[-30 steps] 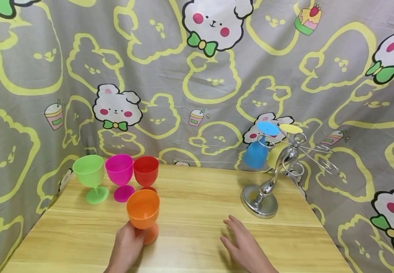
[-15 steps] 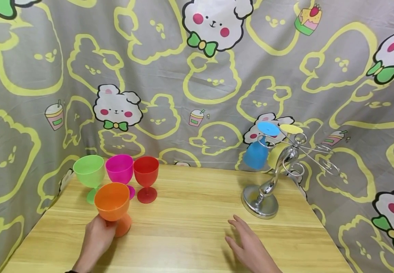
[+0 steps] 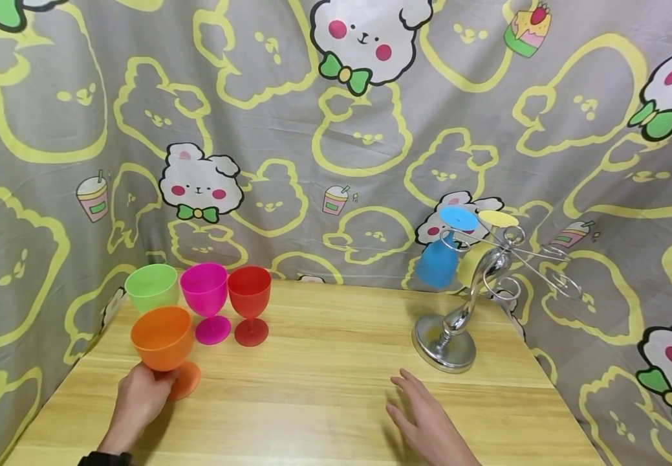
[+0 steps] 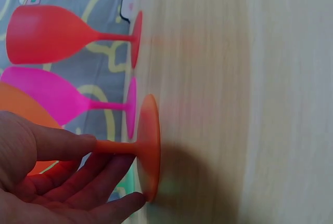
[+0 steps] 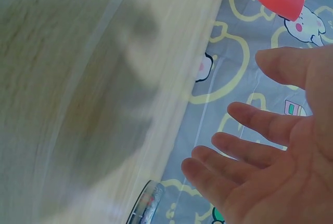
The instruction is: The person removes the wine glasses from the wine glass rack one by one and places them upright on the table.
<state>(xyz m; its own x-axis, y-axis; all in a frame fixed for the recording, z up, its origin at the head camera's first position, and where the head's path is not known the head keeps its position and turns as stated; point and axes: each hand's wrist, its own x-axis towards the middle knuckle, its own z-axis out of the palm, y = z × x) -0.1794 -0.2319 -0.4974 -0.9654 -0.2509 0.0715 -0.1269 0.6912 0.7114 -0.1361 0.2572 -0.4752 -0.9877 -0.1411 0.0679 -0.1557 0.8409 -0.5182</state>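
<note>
Pinches orange goblet (image 3: 165, 353) by thin stem (image 4: 117, 147) with left hand (image 3: 143, 395), at eight o'clock over bench (image 3: 324, 369). Could clip green goblet (image 3: 149, 294), partly masked at twelve, if edged back blind. Looks smooth, wide-bowled, roughly upright. Beyond: magenta goblet (image 3: 204, 294) at one, red goblet (image 3: 249, 298) at two, metal rack (image 3: 471, 298) near three. Holds nothing with right hand (image 3: 429, 417), fingers extended, past three.

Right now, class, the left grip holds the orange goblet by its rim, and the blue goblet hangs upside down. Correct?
Not the rim: the left grip holds the orange goblet by its stem, as the left wrist view shows. The blue goblet does hang upside down.
</note>
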